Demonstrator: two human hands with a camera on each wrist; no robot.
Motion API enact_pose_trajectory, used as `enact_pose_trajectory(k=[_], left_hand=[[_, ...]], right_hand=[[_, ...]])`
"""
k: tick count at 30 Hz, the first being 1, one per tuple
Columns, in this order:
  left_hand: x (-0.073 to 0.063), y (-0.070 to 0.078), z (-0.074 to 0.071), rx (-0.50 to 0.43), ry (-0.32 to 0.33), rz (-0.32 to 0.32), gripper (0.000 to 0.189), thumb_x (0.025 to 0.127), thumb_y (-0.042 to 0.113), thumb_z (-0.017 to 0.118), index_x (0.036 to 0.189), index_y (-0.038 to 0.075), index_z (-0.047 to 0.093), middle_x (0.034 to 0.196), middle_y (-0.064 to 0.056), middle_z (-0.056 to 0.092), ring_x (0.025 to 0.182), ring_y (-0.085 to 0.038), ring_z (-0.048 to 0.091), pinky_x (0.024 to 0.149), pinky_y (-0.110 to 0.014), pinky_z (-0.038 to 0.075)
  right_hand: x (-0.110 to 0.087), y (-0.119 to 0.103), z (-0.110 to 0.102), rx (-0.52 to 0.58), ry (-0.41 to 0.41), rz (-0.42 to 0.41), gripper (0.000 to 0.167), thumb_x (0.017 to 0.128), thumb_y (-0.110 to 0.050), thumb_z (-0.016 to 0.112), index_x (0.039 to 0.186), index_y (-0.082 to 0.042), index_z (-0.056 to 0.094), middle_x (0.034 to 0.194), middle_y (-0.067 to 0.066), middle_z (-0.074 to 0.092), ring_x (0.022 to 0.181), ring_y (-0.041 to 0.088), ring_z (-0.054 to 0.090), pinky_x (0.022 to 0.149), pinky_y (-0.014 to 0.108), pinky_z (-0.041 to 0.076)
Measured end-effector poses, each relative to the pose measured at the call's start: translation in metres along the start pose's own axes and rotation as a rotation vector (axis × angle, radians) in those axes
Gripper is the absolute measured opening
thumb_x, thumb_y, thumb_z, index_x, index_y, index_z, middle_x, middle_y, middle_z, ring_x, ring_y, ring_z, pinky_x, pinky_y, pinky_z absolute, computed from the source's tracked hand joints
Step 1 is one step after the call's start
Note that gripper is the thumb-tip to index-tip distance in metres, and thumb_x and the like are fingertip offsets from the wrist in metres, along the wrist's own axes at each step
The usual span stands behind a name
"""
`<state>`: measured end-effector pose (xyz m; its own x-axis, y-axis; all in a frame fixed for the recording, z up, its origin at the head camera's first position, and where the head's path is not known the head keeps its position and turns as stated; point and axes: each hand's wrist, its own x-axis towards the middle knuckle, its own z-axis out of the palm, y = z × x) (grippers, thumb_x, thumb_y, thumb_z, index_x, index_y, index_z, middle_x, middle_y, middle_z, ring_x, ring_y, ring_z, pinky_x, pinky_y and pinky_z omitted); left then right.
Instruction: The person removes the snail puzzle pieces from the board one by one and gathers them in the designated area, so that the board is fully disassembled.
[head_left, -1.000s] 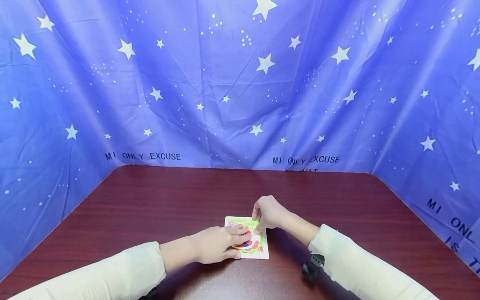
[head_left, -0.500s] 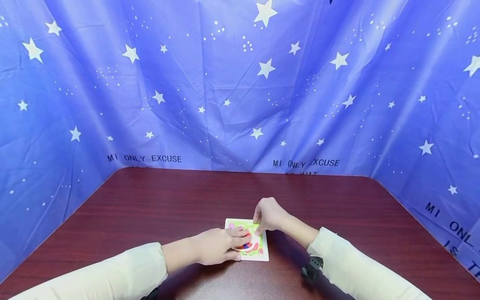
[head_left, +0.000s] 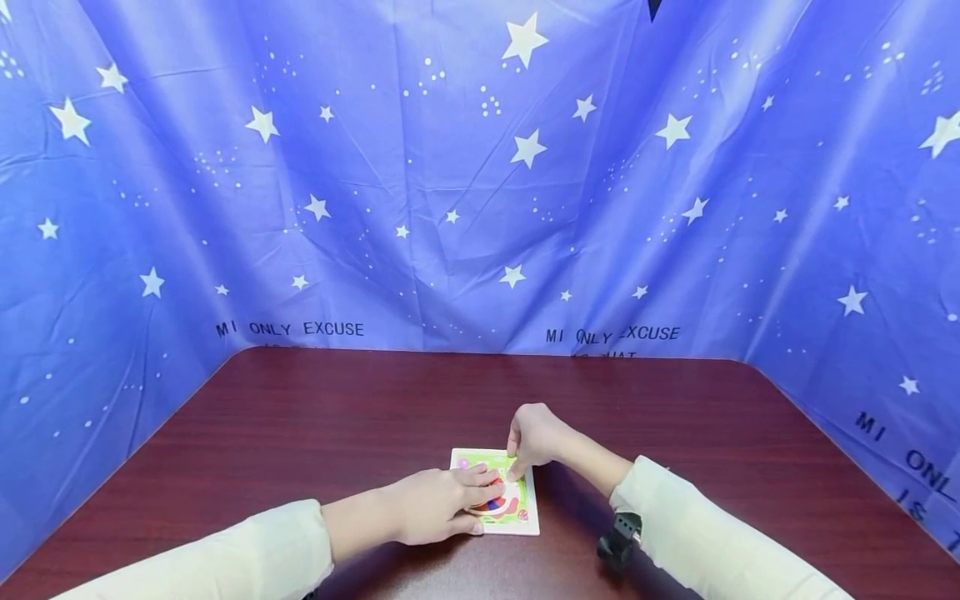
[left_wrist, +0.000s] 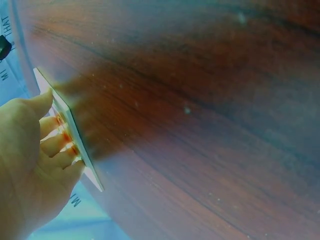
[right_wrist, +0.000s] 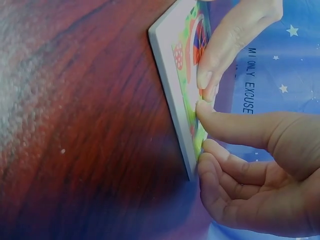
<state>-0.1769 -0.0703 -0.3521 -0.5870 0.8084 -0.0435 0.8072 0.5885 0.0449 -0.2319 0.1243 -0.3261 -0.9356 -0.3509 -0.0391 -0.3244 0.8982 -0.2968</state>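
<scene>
A small square picture board point(head_left: 531, 523) with a pale border lies flat on the table. Its face is green, with red, blue and pink shapes, partly hidden under the hands. My left hand point(head_left: 433, 505) lies across its left side, fingers stretched over the picture and thumb at the near edge. In the left wrist view, the left thumb point(left_wrist: 46, 102) touches the board's rim. My right hand point(head_left: 538, 435) bends down at the far right corner. The right wrist view has its curled fingers and thumb point(right_wrist: 235, 127) apart, tips against the face; I cannot tell whether they pinch a piece.
The dark red wooden table point(head_left: 337, 417) stretches around the board on all sides. A blue star-patterned curtain point(head_left: 420, 167) hangs along its back and sides. A black strapped device point(head_left: 619, 540) hangs under the right wrist.
The whole head view has shifted, so table and hands sit slightly lower in it. Both hands keep nearly the same place on the board.
</scene>
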Motion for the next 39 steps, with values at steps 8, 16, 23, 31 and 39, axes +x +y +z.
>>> enact_pose_trajectory(k=[8, 16, 23, 31, 39], left_hand=[[-0.004, 0.001, 0.001, -0.003, 0.013, 0.0, 0.052, 0.096, 0.039, 0.054, 0.145, 0.023, 0.045, 0.151, 0.003, 0.043, 0.142, -0.013, 0.04, 0.109, -0.03, 0.044], [-0.002, 0.002, 0.002, 0.016, 0.005, 0.008, 0.052, 0.096, 0.04, 0.054, 0.145, 0.023, 0.045, 0.151, 0.004, 0.043, 0.142, -0.012, 0.04, 0.109, -0.029, 0.043], [0.0, 0.001, 0.004, 0.026, -0.008, 0.018, 0.053, 0.096, 0.04, 0.055, 0.145, 0.023, 0.044, 0.151, 0.004, 0.043, 0.141, -0.011, 0.04, 0.11, -0.027, 0.043], [0.001, -0.002, 0.004, 0.026, -0.014, 0.015, 0.053, 0.096, 0.041, 0.054, 0.145, 0.024, 0.044, 0.152, 0.005, 0.043, 0.142, -0.01, 0.04, 0.11, -0.028, 0.043], [0.002, -0.003, -0.001, 0.016, -0.011, 0.008, 0.053, 0.096, 0.04, 0.055, 0.145, 0.023, 0.045, 0.152, 0.004, 0.043, 0.141, -0.01, 0.04, 0.11, -0.028, 0.043]], right_hand=[[0.0, -0.002, -0.002, -0.012, -0.023, -0.007, 0.025, 0.056, -0.021, 0.094, 0.059, -0.014, 0.069, 0.057, -0.009, 0.063, 0.065, 0.004, 0.05, 0.065, 0.019, 0.05], [-0.001, 0.001, -0.001, -0.019, -0.045, 0.001, 0.027, 0.058, -0.022, 0.093, 0.06, -0.013, 0.068, 0.058, -0.008, 0.061, 0.064, 0.004, 0.048, 0.068, 0.019, 0.05], [-0.001, 0.002, 0.002, -0.003, -0.049, -0.005, 0.028, 0.057, -0.02, 0.093, 0.061, -0.012, 0.066, 0.057, -0.008, 0.057, 0.063, 0.005, 0.047, 0.064, 0.018, 0.047], [-0.001, 0.008, 0.001, 0.078, -0.023, -0.073, 0.03, 0.055, -0.015, 0.093, 0.066, -0.009, 0.066, 0.058, -0.005, 0.058, 0.058, 0.003, 0.047, 0.055, 0.015, 0.042], [0.002, 0.015, 0.0, 0.112, 0.014, -0.124, 0.03, 0.054, -0.016, 0.094, 0.065, -0.01, 0.067, 0.057, -0.008, 0.054, 0.056, 0.001, 0.046, 0.054, 0.014, 0.039]])
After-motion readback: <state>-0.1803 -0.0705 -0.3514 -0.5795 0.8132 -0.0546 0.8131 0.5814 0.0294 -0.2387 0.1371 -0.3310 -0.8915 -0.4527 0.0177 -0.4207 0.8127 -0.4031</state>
